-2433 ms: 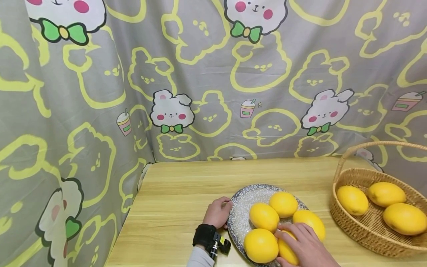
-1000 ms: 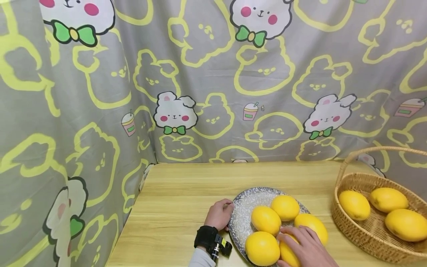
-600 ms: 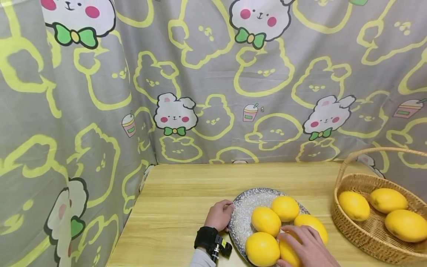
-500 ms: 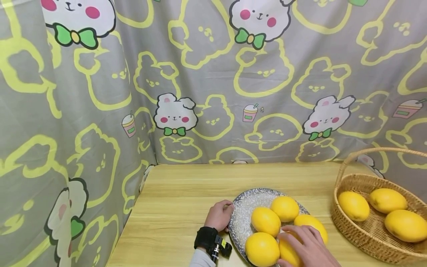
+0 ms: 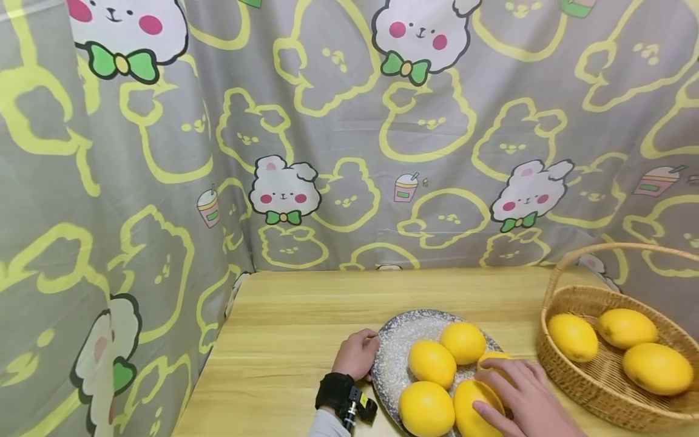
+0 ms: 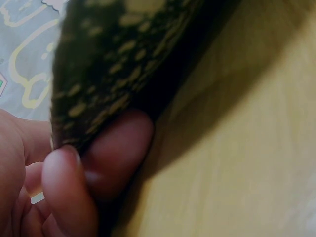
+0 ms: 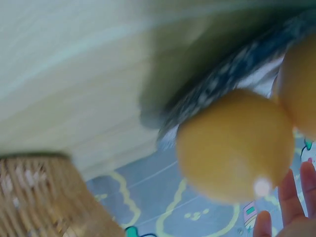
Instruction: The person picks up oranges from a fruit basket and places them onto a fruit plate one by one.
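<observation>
left hand (image 5: 356, 355) grasping plate (image 5: 394, 340) rim; right hand (image 5: 519, 391) released, fingers resting on lemon (image 5: 474, 408)

— Where's your left hand (image 5: 356, 355)?
— Low and forward, a black strap on its wrist, fingers (image 6: 114, 148) curled in a pinch.
— And the right hand (image 5: 524, 394)?
— Reaching forward, palm down, fingers (image 5: 494, 367) spread and lightly bent.

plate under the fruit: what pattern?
The plate is speckled blue-grey and white; the head view shows it best.
</observation>
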A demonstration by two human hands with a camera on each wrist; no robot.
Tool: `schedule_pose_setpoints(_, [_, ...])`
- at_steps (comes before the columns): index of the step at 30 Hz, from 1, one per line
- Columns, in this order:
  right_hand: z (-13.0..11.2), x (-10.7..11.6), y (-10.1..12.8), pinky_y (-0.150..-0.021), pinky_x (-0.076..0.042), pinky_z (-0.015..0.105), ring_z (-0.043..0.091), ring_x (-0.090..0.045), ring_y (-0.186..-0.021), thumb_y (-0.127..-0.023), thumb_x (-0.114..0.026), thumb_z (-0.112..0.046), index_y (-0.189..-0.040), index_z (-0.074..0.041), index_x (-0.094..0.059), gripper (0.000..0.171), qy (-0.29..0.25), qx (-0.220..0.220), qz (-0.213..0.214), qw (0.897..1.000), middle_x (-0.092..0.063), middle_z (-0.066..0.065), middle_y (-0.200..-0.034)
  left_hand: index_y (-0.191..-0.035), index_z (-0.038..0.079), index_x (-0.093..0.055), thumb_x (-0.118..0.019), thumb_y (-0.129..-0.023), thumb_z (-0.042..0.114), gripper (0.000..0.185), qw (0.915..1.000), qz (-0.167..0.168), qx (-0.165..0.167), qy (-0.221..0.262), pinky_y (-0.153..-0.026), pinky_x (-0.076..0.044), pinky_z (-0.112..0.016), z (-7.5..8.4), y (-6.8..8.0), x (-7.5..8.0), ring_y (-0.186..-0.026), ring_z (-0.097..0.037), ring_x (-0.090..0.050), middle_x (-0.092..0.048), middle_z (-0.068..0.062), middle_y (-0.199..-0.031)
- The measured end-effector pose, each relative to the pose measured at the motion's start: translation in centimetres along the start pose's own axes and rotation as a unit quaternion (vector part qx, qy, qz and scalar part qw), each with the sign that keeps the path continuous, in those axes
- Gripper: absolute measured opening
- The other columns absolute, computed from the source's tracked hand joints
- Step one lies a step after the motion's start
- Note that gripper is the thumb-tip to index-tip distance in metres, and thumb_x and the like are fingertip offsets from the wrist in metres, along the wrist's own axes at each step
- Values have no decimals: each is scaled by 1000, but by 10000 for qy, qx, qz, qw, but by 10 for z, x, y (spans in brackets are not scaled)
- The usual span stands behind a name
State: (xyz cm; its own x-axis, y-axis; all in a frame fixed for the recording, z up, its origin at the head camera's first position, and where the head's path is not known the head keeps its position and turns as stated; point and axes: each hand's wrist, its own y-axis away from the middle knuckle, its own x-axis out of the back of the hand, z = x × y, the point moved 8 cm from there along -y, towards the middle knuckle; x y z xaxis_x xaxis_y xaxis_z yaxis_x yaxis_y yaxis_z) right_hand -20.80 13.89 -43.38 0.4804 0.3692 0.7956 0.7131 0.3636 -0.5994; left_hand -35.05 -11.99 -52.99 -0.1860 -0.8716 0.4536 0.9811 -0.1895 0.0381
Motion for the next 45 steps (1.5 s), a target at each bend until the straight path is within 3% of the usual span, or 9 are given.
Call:
schedule_pose_setpoints(5, [11,11,-3,-91,-30,39,14,-58,-102,-77,-89,-35,-106,-27,-72,35,41,-4,117,9999,-68,-5,-115,-130,11,-69,-56,-106,30,33,10000,85,22,-9,-38,-48,-26,-4,-1,4,-37,-11,-51,-77,-13,-105])
schedule_pose_setpoints(10, [26,21,-4,-93,-31,40,15,-56,-102,-78,-88,-32,-105,-27,-72,31,122,-204,93,9997,-68,-4,-114,-130,10,-69,-57,-106,30,34,10000,46,10,29,-38,-48,-25,-3,0,5,-37,-9,-50,-76,-10,-91])
schedule_pose_setpoints(17, [51,43,-9,-95,-32,52,25,-53,-107,-83,-85,-29,-109,-20,-71,31,207,-414,-39,9989,-67,6,-117,-130,10,-69,-57,-106,31,33,10000,24,32,25,-38,-47,-25,-1,1,6,-37,-9,-50,-76,-9,-89])
schedule_pose_setpoints(22, [71,56,-14,-94,-32,59,31,-56,-104,-86,-83,-30,-105,-21,-70,25,460,-682,-82,9966,-65,8,-116,-128,11,-69,-56,-106,31,33,10000,51,28,10,-37,-46,-24,-1,0,6,-36,-8,-50,-73,-7,-82])
schedule_pose_setpoints(28, [91,56,-11,-94,-31,64,36,-57,-104,-92,-78,-33,-106,-18,-70,22,613,-1053,-374,9918,-64,13,-118,-128,10,-69,-57,-106,30,33,10000,21,6,-15,-38,-47,-25,-1,1,3,-37,-9,-49,-73,-7,-81])
schedule_pose_setpoints(34, [113,53,-4,-94,-29,66,41,-58,-106,-96,-72,-40,-113,-14,-69,31,749,-1467,-775,9833,-64,18,-121,-129,10,-70,-57,-105,30,33,10000,20,23,-40,-38,-47,-25,0,1,0,-36,-9,-48,-74,-7,-84])
schedule_pose_setpoints(40, [138,53,3,-95,-31,71,46,-58,-104,-94,-75,-22,-116,-8,-67,27,1121,-1542,-1138,9751,-59,25,-125,-129,10,-70,-56,-106,29,32,10000,5,5,-7,-37,-48,-25,-1,-1,-2,-36,-9,-47,-70,-3,-73])
schedule_pose_setpoints(45, [157,50,6,-90,-33,71,48,-59,-101,-90,-74,-18,-115,-7,-66,29,1347,-1713,-1374,9662,-58,30,-124,-128,10,-70,-57,-106,28,31,10000,18,-4,13,-37,-48,-26,-1,-2,-2,-36,-9,-48,-71,-4,-76])
